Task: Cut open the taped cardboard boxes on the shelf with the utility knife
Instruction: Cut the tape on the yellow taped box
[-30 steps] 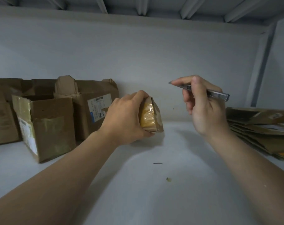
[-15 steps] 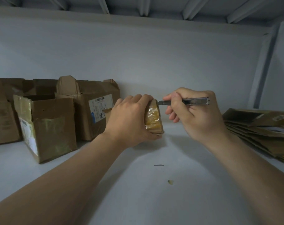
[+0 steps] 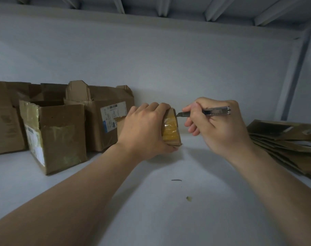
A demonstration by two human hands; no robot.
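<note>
A small cardboard box [image 3: 170, 129] wrapped in shiny yellowish tape stands on the white shelf [image 3: 151, 210] at the centre. My left hand [image 3: 144, 130] grips it from the left and top, hiding most of it. My right hand [image 3: 217, 126] holds a metal utility knife [image 3: 211, 111] level, its blade tip touching the box's upper right edge.
Three opened cardboard boxes stand at the left: one in front [image 3: 53, 135], one with a label [image 3: 105, 114] behind it, one at the far left edge [image 3: 3, 118]. A stack of flattened cardboard [image 3: 286, 144] lies at the right. Small scraps [image 3: 188, 198] lie on the shelf.
My right hand brought the knife down and left from mid-air until the blade met the box's top edge. My left hand kept its hold on the box.
</note>
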